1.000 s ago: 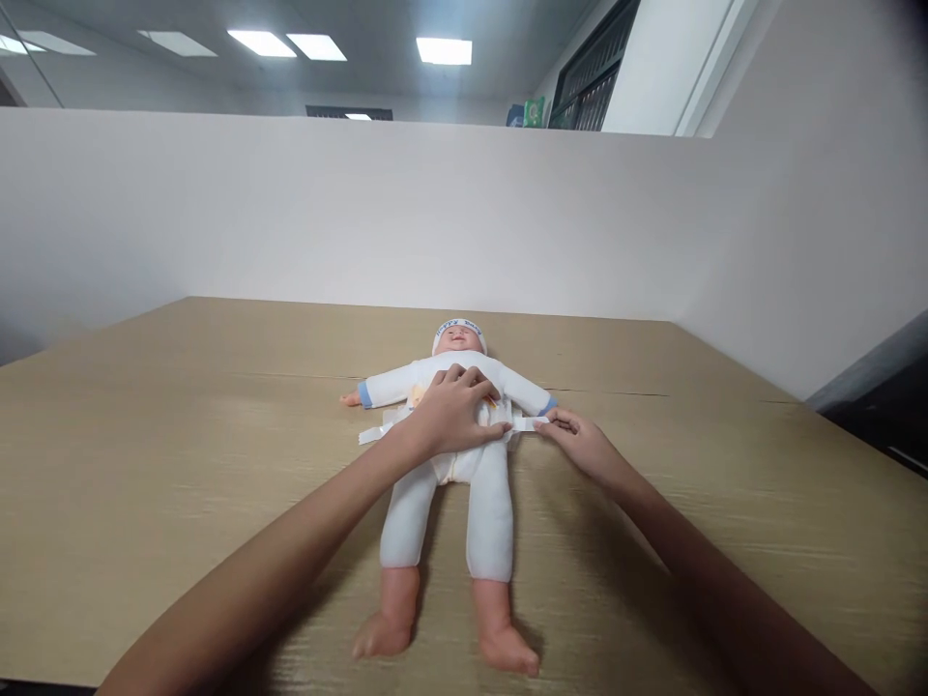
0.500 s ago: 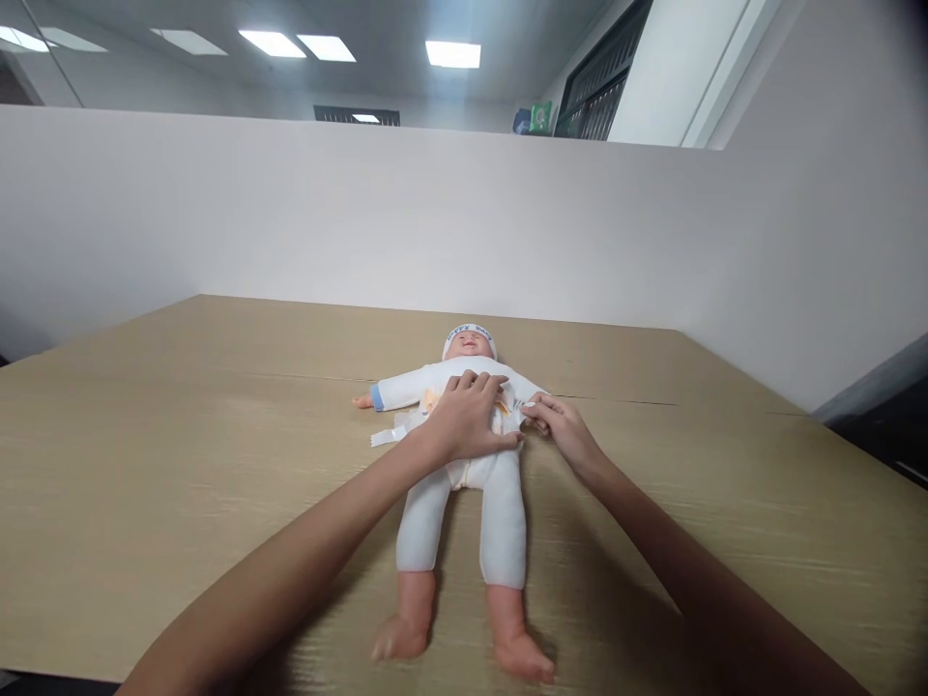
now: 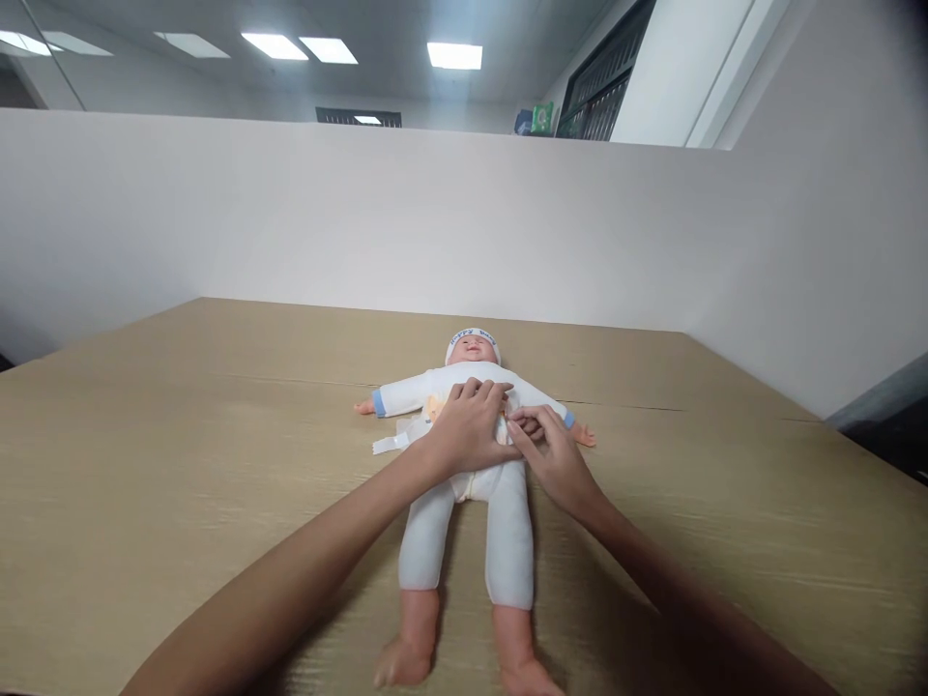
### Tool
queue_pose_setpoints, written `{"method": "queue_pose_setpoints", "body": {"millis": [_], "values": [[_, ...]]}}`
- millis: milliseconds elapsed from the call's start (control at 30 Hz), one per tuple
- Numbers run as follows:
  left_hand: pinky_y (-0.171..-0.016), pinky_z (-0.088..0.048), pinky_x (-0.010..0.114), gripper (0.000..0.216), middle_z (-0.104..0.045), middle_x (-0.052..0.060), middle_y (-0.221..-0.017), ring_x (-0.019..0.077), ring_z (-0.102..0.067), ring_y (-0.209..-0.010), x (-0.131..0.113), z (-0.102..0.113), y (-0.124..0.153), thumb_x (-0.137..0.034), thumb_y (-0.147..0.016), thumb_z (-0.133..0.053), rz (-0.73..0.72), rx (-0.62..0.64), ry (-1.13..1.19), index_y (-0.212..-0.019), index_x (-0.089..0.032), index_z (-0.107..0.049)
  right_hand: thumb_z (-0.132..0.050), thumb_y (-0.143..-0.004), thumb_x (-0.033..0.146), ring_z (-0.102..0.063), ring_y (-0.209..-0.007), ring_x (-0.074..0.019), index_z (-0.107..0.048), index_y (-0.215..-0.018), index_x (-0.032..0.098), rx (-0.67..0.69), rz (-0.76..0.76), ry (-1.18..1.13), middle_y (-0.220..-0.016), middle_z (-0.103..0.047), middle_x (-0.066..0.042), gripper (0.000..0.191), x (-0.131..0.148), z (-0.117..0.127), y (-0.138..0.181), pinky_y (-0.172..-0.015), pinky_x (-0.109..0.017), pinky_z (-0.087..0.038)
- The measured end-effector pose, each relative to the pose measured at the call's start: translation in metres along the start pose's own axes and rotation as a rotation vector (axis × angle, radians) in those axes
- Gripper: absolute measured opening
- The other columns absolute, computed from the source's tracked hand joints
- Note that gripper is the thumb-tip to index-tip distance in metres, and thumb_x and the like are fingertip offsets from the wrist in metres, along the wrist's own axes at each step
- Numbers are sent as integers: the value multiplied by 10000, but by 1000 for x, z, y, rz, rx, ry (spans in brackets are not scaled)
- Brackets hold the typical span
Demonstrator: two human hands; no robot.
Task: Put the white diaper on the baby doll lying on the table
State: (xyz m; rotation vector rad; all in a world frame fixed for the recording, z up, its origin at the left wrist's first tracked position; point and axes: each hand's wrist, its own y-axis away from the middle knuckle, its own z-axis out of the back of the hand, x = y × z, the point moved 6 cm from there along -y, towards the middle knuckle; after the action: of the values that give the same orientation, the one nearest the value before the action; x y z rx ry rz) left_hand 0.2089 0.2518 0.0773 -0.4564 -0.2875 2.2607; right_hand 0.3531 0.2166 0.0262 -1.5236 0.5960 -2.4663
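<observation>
A baby doll (image 3: pixel 508 541) in a white suit and a lettered headband lies on its back, feet towards me. Round its hips is a white diaper (image 3: pixel 477 483) with an orange print on the front. My left hand (image 3: pixel 471 425) lies across the diaper's waist, thumb spread from the fingers, covering much of the front. Beside it, my right hand (image 3: pixel 547 445) pinches the diaper's tab at the right edge of the waist; the fingers largely hide the tab. On the left, the other diaper tab (image 3: pixel 391 444) sticks out loose over the table.
The doll lies on a broad tan tabletop (image 3: pixel 217 464) with a seam running across it. A white partition (image 3: pixel 362 213) rises behind the far edge, and a pale wall (image 3: pixel 812 242) stands on the right. Something dark (image 3: pixel 891 416) sits beyond the right edge.
My right hand has moved left and inward, bringing the tab onto the diaper's front and uncovering the doll's hand on that side. My left hand stays on the waist.
</observation>
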Motion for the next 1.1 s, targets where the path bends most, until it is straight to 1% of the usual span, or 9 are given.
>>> {"method": "queue_pose_setpoints", "body": {"millis": [100, 200, 300, 467, 600, 667, 767, 933, 1100], "values": [[-1110, -421, 523, 778, -661, 137, -1385, 368, -541, -1261, 0, 1, 1, -598, -895, -715, -9, 5, -5, -1496, -151, -506, -534, -1081, 514, -528, -1413, -307, -635, -1361, 274, 23, 167, 94, -1471, -619, -109, 382, 14, 4, 23, -1192, -508, -426], [-1113, -424, 534, 755, -657, 137, -1379, 369, -542, -1260, 0, 1, 1, -615, -889, -724, -7, 5, -16, -1453, -150, -535, -443, -1130, 471, -427, -1546, -274, -457, -1587, 306, 96, 171, 33, -1642, -495, -82, 486, 14, 0, 34, -1275, -496, -376], [-1108, -431, 545, 748, -654, 133, -1387, 367, -543, -1257, 0, -1, 0, -590, -882, -739, 2, 1, -14, -1456, -159, -532, -403, -1145, 457, -381, -1584, -264, -380, -1656, 310, 140, 209, 54, -1696, -435, -70, 532, 13, -6, 34, -1317, -488, -328], [-1159, -402, 585, 818, -635, 160, -1445, 394, -522, -1331, 3, 2, -2, -565, -832, -795, 3, 43, 58, -1490, -171, -509, -357, -1154, 445, -373, -1583, -261, -407, -1658, 306, 142, 274, 136, -1693, -430, -66, 525, 9, -11, 30, -1334, -503, -297], [-1218, -412, 536, 905, -516, 144, -1623, 354, -472, -1492, 8, 25, 4, -557, -858, -796, -80, 146, 395, -1606, -253, -386, -331, -1149, 470, -359, -1592, -281, -439, -1639, 295, 133, 323, 182, -1683, -445, -76, 531, 13, -10, 28, -1329, -547, -296], [-1193, -463, 452, 779, -483, 120, -1659, 306, -485, -1514, 22, 41, 14, -543, -946, -710, -39, 85, 554, -1611, -284, -397, -320, -1147, 484, -318, -1618, -285, -410, -1652, 279, 160, 351, 184, -1707, -420, -80, 553, 18, -10, 28, -1342, -567, -266], [-1183, -473, 424, 562, -555, 95, -1600, 288, -533, -1469, 58, 50, 41, -563, -1025, -581, 149, -72, 596, -1507, -278, -532, -312, -1141, 514, -310, -1626, -290, -376, -1660, 258, 191, 370, 182, -1720, -404, -95, 582, 19, -9, 28, -1344, -579, -261], [-1105, -488, 451, 397, -710, 117, -1328, 297, -639, -1232, 118, 29, 100, -538, -1030, -523, 347, -166, 356, -1226, -217, -652, -325, -1138, 501, -339, -1605, -304, -414, -1620, 260, 175, 426, 273, -1677, -465, -97, 546, 17, -4, 24, -1320, -592, -290], [-1000, -463, 463, 320, -718, 107, -1152, 317, -635, -1135, 137, 14, 126, -514, -995, -542, 427, -93, 68, -1065, -210, -613, -465, -1114, 433, -388, -1565, -312, -460, -1574, 280, 65, 467, 394, -1598, -551, -83, 485, 45, -5, 8, -1285, -573, -325]]}}
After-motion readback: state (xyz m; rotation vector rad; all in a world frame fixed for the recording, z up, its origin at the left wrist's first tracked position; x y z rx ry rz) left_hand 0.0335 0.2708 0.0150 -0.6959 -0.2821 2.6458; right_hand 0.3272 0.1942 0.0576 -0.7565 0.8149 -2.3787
